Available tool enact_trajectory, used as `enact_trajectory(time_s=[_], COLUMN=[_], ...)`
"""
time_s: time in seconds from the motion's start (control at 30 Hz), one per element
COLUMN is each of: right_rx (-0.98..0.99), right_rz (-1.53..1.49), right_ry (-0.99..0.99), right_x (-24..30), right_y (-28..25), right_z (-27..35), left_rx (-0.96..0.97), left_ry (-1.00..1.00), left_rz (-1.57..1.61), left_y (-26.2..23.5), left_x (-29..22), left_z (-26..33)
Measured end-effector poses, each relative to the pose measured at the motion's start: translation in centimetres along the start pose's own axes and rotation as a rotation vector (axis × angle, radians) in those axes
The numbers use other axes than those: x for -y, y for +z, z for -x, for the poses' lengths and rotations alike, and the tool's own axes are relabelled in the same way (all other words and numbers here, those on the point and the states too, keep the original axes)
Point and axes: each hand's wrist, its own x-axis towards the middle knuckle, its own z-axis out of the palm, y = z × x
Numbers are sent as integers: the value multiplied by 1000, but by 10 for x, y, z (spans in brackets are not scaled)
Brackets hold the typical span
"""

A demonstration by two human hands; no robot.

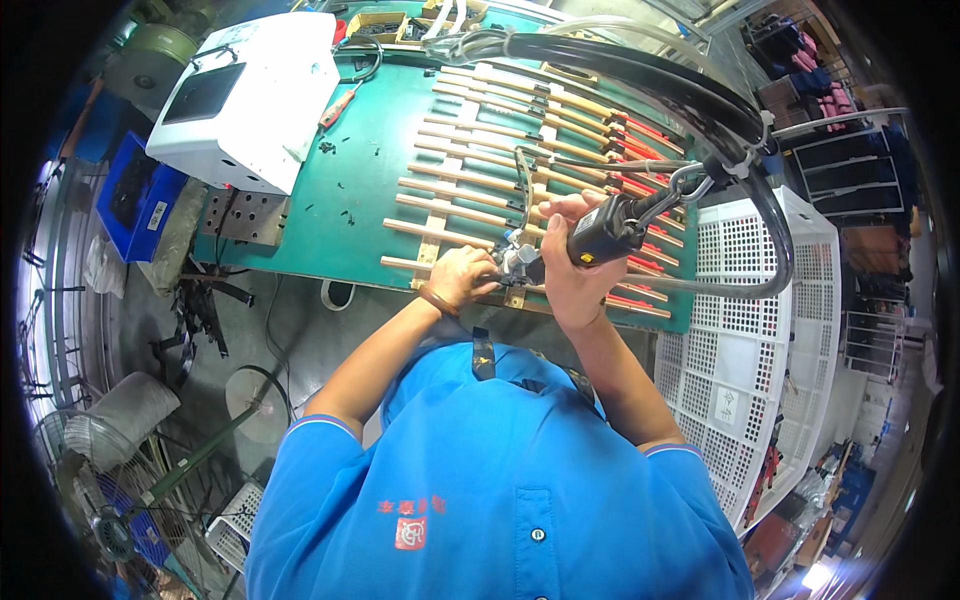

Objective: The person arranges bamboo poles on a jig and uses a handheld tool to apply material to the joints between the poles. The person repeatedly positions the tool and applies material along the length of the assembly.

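My right hand (pixel 572 275) is closed round a black hand-held power driver (pixel 607 230), which hangs by a metal hook (pixel 690 183) from above. At the tool's front is a silver metal head (pixel 517 262) with a small blue fitting. My left hand (pixel 462 276) is curled right beside this head, at the near edge of the bench; what its fingers grip is hidden. Under and beyond both hands, a row of slim wooden sticks (pixel 440 208) with red pieces (pixel 640 302) at their right ends lies across pale wooden crossbars (pixel 432 240).
A green bench (pixel 300 240) carries a white machine (pixel 250 100), a red-handled screwdriver (pixel 338 107) and scattered black bits. A blue bin (pixel 140 200) stands at left, white perforated crates (pixel 715 370) at right. A thick black hose (pixel 640 70) arches overhead. A fan (pixel 115 500) is at lower left.
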Motion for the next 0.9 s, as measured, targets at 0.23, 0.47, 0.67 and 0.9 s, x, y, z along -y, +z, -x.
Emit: enact_trajectory(time_s=[0.23, 0.47, 0.67, 0.9], right_rx=[2, -26, -200, -166], right_rz=[-50, -106, -240, 3], right_ry=[-15, 41, 82, 30], right_x=[-1, -7, 31, 67], right_y=[1, 2, -6, -26], right_z=[13, 11, -50, -102], left_rx=[-6, 44, 16, -13], left_ry=[-18, -42, 3, -41], left_rz=[-45, -64, 10, -11], left_y=[6, 1, 0, 7], left_x=[5, 3, -1, -4], left_z=[6, 3, 2, 3])
